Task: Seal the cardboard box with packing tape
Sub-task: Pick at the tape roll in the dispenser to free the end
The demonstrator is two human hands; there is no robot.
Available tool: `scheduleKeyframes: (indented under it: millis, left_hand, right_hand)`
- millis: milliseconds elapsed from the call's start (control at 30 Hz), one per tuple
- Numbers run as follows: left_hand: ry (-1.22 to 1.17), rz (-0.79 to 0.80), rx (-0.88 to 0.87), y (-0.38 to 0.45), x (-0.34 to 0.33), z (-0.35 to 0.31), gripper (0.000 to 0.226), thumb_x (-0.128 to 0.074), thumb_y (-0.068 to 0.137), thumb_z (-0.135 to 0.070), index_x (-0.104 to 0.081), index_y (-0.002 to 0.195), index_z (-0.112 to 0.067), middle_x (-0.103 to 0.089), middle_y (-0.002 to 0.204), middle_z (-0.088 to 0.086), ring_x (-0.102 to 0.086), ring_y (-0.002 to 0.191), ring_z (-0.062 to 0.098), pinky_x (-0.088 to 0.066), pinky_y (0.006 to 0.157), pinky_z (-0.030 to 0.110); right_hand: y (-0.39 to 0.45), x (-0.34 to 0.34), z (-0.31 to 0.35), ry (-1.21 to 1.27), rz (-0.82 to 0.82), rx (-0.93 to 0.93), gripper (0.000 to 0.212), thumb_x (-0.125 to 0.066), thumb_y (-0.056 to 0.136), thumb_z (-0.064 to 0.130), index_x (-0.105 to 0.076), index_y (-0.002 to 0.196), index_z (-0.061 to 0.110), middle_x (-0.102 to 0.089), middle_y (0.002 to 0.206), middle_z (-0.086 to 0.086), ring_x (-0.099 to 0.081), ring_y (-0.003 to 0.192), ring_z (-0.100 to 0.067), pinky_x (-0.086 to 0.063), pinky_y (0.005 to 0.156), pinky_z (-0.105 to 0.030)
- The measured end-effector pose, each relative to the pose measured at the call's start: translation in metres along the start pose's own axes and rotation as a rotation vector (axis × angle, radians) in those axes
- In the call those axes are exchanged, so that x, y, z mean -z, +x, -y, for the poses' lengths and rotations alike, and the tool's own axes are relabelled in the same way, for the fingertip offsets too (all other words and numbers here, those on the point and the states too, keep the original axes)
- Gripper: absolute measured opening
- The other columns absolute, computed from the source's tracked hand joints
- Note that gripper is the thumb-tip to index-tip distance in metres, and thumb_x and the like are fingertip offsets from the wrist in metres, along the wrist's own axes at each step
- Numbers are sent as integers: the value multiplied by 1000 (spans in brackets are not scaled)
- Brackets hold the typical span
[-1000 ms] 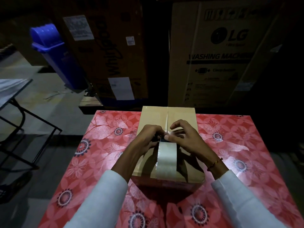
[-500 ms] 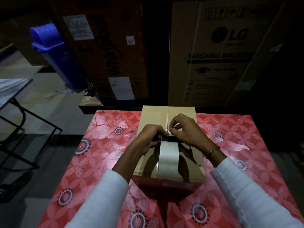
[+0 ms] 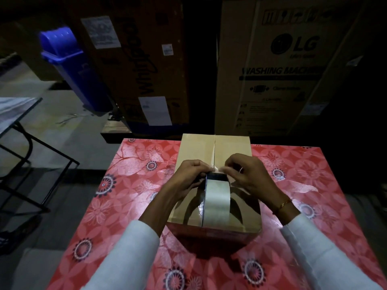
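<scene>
A closed brown cardboard box (image 3: 196, 149) sits on a red flowered table (image 3: 129, 197), its flap seam running away from me. A roll of pale packing tape (image 3: 216, 201) stands upright on the box top, over the seam. My left hand (image 3: 188, 176) grips the roll's left side near its top. The fingertips of my right hand (image 3: 245, 174) pinch the loose, shiny end of the tape just above the roll. Both hands hover over the middle of the box. White sleeves cover my forearms.
Two tall appliance cartons (image 3: 278, 65) stand right behind the table. A blue plastic bin (image 3: 71, 65) leans at the back left. A dark metal-framed table (image 3: 18, 114) stands on the floor to the left. The room is dim.
My right hand has shifted a little away from me and upward, and its fingertips have pulled the tape end off the roll. The left hand stays on the roll.
</scene>
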State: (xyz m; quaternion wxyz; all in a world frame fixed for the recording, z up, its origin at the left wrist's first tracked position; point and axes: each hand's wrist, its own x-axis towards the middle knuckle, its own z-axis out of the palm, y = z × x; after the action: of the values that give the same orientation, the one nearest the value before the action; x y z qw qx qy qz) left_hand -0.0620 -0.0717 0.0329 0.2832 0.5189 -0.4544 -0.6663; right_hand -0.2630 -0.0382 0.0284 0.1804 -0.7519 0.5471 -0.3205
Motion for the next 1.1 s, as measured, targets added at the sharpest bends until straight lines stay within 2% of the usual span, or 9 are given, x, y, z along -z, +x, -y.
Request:
scheduleKeyframes:
  millis: [67,133,267,433,533,667,833,967,1100]
  left_hand:
    - [1,9,-12,1,1,2,10,-62,94,-9,-68,85,-6,-72,86,6,-63,88,22,-52,83,37]
    - [8,14,-24,1,2,4,15,-62,94,-10,-69,81,-12,-72,101,13,-62,96,27,-49,89,44]
    - [5,31,-60,-3,3,6,16,-62,95,-12,-70,81,-14,-69,92,8,-58,82,19,-47,75,32]
    - [-46,38,-69,-5,4,10,14,-59,96,-12,-68,85,-12,-69,99,9,-62,96,25,-50,85,39]
    - [-66,14,-45,-3,3,8,14,-57,95,-9,-66,84,-11,-67,105,16,-61,102,28,-50,88,40]
    - [-50,-29,-19,2,-3,3,16,-57,91,-9,-66,77,-12,-63,97,19,-58,95,30,-49,78,36]
    - [-26,-39,-7,4,-4,3,10,-58,89,-12,-66,89,-5,-64,99,19,-60,95,29,-49,79,37]
    - [-13,-45,-13,4,-4,4,8,-61,86,-15,-65,87,-8,-59,94,19,-56,93,31,-47,80,38]
    - [23,-9,-34,3,-3,6,8,-64,89,-17,-67,85,-11,-61,99,23,-60,97,33,-51,88,43]
  right_hand:
    - [1,5,0,296,-19,-226,10,-66,97,24,-68,89,18,-66,79,3,-62,68,-11,-51,61,-18]
    - [2,8,2,591,-1,-453,18,-61,100,24,-70,94,9,-65,81,-8,-60,67,-22,-50,57,-28]
    - [0,8,4,860,151,-587,21,-60,101,22,-70,110,5,-63,90,-14,-57,67,-20,-47,58,-31]
    - [-4,11,2,648,286,-404,35,-68,95,14,-58,128,20,-66,117,-6,-70,81,-8,-57,67,-23]
    - [-4,7,3,584,250,-366,34,-75,90,19,-59,118,26,-63,119,-2,-68,90,-15,-54,68,-23]
    - [3,2,10,385,203,-259,32,-82,84,27,-57,104,26,-58,117,2,-64,97,-15,-50,72,-12]
    - [16,0,15,218,241,-202,26,-79,86,31,-61,102,18,-58,113,-1,-65,97,-20,-56,78,-26]
    - [19,3,15,151,181,-174,5,-68,95,22,-64,94,20,-60,107,-2,-64,95,-18,-48,61,-12]
    - [26,6,15,52,127,-121,5,-60,99,14,-64,96,16,-66,101,-3,-62,89,-18,-48,70,-27]
